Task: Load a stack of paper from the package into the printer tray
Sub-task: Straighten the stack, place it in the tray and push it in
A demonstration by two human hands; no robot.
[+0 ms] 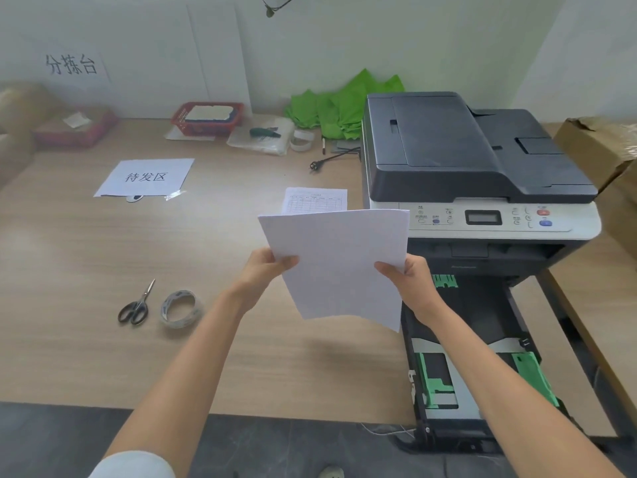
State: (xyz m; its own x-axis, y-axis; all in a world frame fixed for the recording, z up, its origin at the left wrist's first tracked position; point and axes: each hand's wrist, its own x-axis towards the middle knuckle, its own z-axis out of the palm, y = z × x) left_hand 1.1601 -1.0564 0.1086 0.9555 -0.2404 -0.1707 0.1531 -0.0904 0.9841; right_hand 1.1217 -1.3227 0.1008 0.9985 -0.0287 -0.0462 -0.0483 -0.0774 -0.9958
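Note:
A thin stack of white paper (339, 263) hangs in the air above the table, just left of the printer (475, 174). My left hand (267, 274) grips its left edge and my right hand (408, 279) grips its right edge. The printer's black paper tray (482, 319) is pulled out toward me, past the table's front edge, with green guides (532, 374) showing inside. The paper's lower right corner overlaps the tray's left wall. A brown paper package (599, 146) sits right of the printer.
On the wooden table (69, 305) lie scissors (136, 305), a tape roll (179, 308), a printed form (315, 198) and a labelled sheet (146, 177). A red basket (206, 117), green bags (344, 105) and a loose power plug (315, 165) sit toward the back.

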